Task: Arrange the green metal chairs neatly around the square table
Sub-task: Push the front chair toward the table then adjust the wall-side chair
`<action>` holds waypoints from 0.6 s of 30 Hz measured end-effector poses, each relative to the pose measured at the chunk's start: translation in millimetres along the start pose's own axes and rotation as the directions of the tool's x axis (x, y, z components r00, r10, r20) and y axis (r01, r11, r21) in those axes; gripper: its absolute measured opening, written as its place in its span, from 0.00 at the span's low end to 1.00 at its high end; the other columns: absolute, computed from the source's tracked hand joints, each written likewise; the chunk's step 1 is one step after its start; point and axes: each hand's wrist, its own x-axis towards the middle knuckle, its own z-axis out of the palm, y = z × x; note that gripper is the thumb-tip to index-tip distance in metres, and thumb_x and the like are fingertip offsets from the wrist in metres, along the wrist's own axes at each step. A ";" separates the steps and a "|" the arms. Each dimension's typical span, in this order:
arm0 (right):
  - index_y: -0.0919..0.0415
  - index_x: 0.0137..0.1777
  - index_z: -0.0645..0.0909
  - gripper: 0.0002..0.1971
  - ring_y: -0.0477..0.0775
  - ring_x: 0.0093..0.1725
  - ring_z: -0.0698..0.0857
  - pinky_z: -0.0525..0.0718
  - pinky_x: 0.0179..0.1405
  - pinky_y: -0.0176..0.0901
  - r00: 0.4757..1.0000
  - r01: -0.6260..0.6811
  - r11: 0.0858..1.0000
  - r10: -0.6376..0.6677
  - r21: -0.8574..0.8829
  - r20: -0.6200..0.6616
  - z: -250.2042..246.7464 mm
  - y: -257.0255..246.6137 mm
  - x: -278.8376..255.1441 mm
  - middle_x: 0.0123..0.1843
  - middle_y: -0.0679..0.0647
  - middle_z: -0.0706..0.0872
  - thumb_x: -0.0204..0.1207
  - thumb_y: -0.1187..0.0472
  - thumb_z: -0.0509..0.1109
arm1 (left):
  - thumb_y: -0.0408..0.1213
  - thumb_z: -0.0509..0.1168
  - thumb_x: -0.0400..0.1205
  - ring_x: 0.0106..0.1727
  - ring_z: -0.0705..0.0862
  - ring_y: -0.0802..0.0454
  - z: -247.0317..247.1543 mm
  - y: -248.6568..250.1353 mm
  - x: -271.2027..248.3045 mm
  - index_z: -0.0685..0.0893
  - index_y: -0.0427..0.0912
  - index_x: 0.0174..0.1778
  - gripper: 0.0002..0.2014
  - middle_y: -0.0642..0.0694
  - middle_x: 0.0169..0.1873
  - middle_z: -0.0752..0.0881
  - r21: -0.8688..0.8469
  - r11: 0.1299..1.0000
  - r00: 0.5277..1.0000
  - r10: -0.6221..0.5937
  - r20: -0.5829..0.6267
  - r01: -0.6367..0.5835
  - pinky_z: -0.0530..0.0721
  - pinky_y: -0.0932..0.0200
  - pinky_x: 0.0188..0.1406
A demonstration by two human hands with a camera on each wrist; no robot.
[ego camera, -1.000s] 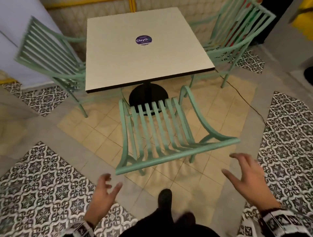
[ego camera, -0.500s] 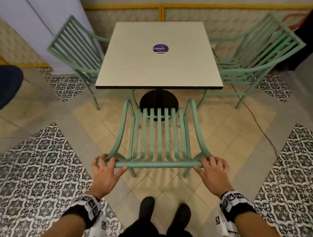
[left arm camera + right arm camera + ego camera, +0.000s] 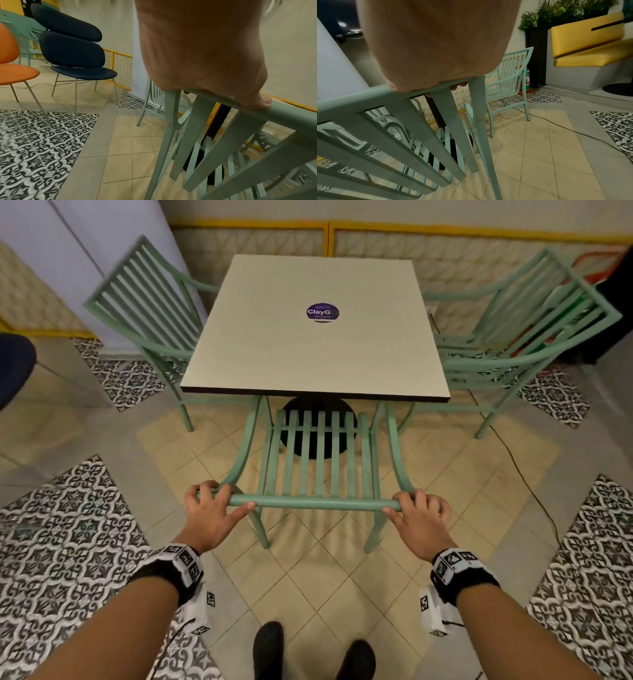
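Gripping the top rail of the near green slatted metal chair [image 3: 317,474], the left hand [image 3: 209,513] and right hand [image 3: 419,517] curl round its two ends. The chair sits between them, seat partly under the cream square table [image 3: 317,337]. An uneven shove would likely skew it, or knock its armrests against the tabletop edge or black pedestal base [image 3: 317,433].

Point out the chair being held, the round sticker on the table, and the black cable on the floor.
held green chair [image 3: 313,503], head view, on the middle of its top rail.
purple sticker [image 3: 322,312], head view, on its centre.
black cable [image 3: 570,129], right wrist view, on its run across the beige tiles.
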 end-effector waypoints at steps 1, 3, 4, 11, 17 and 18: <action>0.43 0.59 0.75 0.28 0.56 0.53 0.73 0.64 0.67 0.61 1.000 0.004 1.000 -0.004 -0.003 -0.008 -0.2 0.8 8.2 0.50 0.47 0.71 0.79 0.29 0.40 | 0.81 0.44 0.76 0.75 0.67 0.37 -0.1 0.1 7.9 0.72 0.61 0.57 0.30 0.40 0.64 0.76 0.001 1.000 1.000 -0.004 0.000 0.004 0.62 0.37 0.77; 0.43 0.59 0.75 0.31 0.56 0.53 0.73 0.64 0.67 0.62 1.000 0.007 1.000 -0.007 -0.019 -0.023 -0.4 2.0 23.6 0.51 0.48 0.73 0.78 0.28 0.37 | 0.80 0.44 0.76 0.75 0.66 0.37 -1.4 1.3 23.1 0.72 0.62 0.59 0.30 0.40 0.64 0.74 -0.012 1.000 1.000 -0.007 0.000 0.007 0.61 0.37 0.78; 0.44 0.59 0.75 0.32 0.56 0.53 0.74 0.65 0.67 0.62 1.000 0.007 1.000 -0.008 -0.028 -0.026 -0.6 2.4 30.9 0.52 0.48 0.74 0.78 0.28 0.36 | 0.80 0.45 0.77 0.75 0.66 0.37 -3.0 3.4 30.2 0.72 0.62 0.59 0.30 0.40 0.64 0.74 -0.020 1.000 1.000 -0.006 -0.003 0.006 0.60 0.36 0.79; 0.46 0.63 0.75 0.33 0.60 0.59 0.74 0.61 0.71 0.64 1.000 -0.014 1.000 0.014 -0.027 0.017 -4.8 3.9 71.9 0.58 0.52 0.77 0.78 0.28 0.37 | 0.81 0.46 0.74 0.76 0.61 0.33 -10.0 10.9 66.1 0.71 0.60 0.60 0.32 0.39 0.67 0.69 -0.069 0.996 0.998 -0.053 0.025 0.054 0.55 0.36 0.82; 0.46 0.64 0.73 0.33 0.60 0.60 0.73 0.60 0.72 0.64 0.998 -0.014 0.999 0.016 -0.040 0.058 -5.8 -0.4 83.5 0.57 0.52 0.76 0.77 0.28 0.36 | 0.85 0.42 0.70 0.76 0.61 0.34 -15.5 7.6 75.6 0.68 0.63 0.57 0.34 0.40 0.66 0.69 -0.088 0.994 0.997 -0.053 0.052 0.058 0.54 0.37 0.82; 0.46 0.64 0.73 0.33 0.60 0.59 0.73 0.60 0.72 0.65 0.998 -0.017 0.999 0.019 -0.036 0.053 -5.9 -0.9 83.0 0.57 0.52 0.76 0.77 0.28 0.36 | 0.85 0.41 0.70 0.76 0.60 0.34 -16.5 7.3 74.7 0.66 0.64 0.56 0.33 0.40 0.66 0.69 -0.089 0.994 0.997 -0.057 0.060 0.062 0.54 0.36 0.82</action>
